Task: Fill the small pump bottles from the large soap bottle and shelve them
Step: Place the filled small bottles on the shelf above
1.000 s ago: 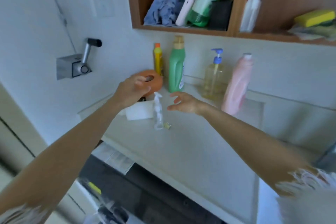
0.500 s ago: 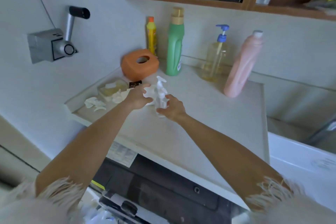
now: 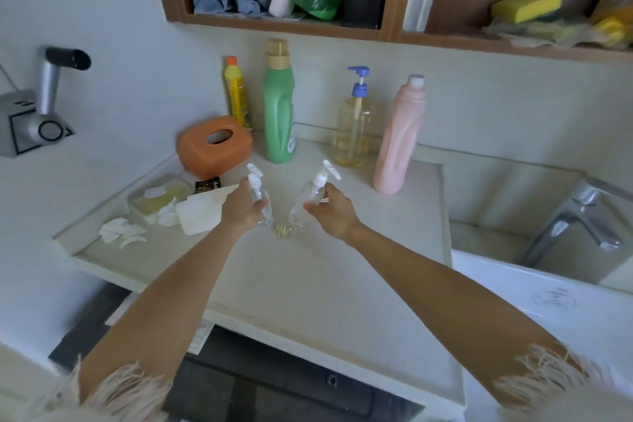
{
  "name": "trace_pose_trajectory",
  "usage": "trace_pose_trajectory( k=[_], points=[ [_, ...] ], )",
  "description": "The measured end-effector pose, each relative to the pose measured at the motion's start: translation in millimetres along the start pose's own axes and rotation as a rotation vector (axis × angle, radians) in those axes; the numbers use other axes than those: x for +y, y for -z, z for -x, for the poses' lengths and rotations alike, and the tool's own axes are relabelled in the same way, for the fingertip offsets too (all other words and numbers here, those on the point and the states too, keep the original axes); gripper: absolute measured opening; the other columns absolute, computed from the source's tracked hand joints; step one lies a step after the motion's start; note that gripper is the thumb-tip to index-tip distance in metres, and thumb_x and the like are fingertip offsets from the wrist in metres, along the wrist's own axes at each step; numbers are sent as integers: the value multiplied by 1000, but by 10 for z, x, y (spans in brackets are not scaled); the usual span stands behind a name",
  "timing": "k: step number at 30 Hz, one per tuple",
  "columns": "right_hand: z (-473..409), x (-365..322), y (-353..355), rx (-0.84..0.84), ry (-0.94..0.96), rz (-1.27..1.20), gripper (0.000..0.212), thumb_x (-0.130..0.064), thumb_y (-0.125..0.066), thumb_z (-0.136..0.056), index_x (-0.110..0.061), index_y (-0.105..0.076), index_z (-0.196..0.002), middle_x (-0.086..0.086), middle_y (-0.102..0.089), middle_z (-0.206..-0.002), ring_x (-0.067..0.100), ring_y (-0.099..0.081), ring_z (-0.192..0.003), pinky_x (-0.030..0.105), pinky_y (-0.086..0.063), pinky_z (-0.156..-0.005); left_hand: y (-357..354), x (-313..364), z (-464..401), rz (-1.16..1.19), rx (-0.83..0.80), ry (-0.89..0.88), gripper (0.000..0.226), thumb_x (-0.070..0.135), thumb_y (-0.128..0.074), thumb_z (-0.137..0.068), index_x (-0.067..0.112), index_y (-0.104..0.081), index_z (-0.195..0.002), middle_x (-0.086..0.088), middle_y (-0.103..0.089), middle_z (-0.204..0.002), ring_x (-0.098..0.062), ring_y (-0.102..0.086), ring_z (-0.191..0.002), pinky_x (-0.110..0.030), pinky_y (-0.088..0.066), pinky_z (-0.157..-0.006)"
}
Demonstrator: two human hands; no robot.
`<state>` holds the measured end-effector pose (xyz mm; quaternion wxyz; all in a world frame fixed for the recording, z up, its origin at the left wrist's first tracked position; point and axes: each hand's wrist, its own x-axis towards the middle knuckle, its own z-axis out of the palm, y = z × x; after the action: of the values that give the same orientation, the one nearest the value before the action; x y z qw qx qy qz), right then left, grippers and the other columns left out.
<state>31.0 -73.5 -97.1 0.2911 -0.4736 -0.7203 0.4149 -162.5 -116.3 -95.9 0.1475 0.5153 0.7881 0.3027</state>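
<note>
The left hand (image 3: 239, 209) grips one small clear pump bottle (image 3: 259, 197) round its body, held nearly upright over the counter (image 3: 308, 284); the right hand (image 3: 334, 212) pinches a second small pump bottle (image 3: 310, 197) between thumb and fingers, tilted so its white pump head leans right; the two bottles sit near each other, apart, with a small yellowish object (image 3: 283, 229) on the counter between and just below them; the large soap bottle (image 3: 354, 127), blue-pumped with amber liquid, stands far behind the right hand against the wall, between a green bottle (image 3: 279, 113) and a pink bottle (image 3: 399, 140); the wooden shelf (image 3: 394, 32) hangs above.
</note>
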Motion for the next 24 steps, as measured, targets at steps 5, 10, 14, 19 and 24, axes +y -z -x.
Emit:
trace_pose_trajectory(
  k=[5, 10, 14, 19, 24],
  points=[
    [-87, -324, 884, 57, 185, -39, 30, -16, -65, -90, -11, -54, -117, 3, -65, -104, 22, -62, -97, 36, -51, -90, 219, 920, 49, 115, 73, -218, 35, 27, -63, -91, 4, -53, -116, -15, -65, -107, -33, -61, -100, -39, -46, -82],
    [-159, -800, 1974, 189, 342, -122, 34, -7, -64, -90, -8, -53, -122, 0, -62, -105, 8, -62, -86, 13, -50, -78, 513, 2228, 56, 214, 131, -464, 28, 27, -65, -90, 10, -56, -111, -11, -69, -102, -31, -64, -96, -43, -49, -87],
    [-277, -1155, 2822, 281, 447, -71, 29, -8, -64, -89, -7, -55, -117, 1, -62, -104, 18, -63, -97, 27, -52, -89, 680, 3130, -50, 194, 262, -572, 21, 31, -64, -90, 16, -56, -102, -2, -66, -99, -23, -62, -93, -32, -43, -75],
    [-595, -1581, 3686, 279, 493, 34, 28, -10, -61, -91, -7, -57, -118, 7, -64, -111, 22, -60, -105, 42, -50, -96, 711, 4215, -275, 193, 380, -620, 31, 42, -66, -86, 16, -62, -101, -2, -67, -96, -22, -62, -90, -33, -49, -75],
    [-1087, -1568, 4180, 95, 317, 154, 7, -8, -59, -92, -15, -60, -94, 5, -63, -100, 20, -63, -99, 37, -55, -90, 390, 4714, -615, 59, 400, -518, 28, 44, -64, -87, 16, -59, -90, 6, -55, -74, -18, -53, -79, -27, -37, -65]
  ],
)
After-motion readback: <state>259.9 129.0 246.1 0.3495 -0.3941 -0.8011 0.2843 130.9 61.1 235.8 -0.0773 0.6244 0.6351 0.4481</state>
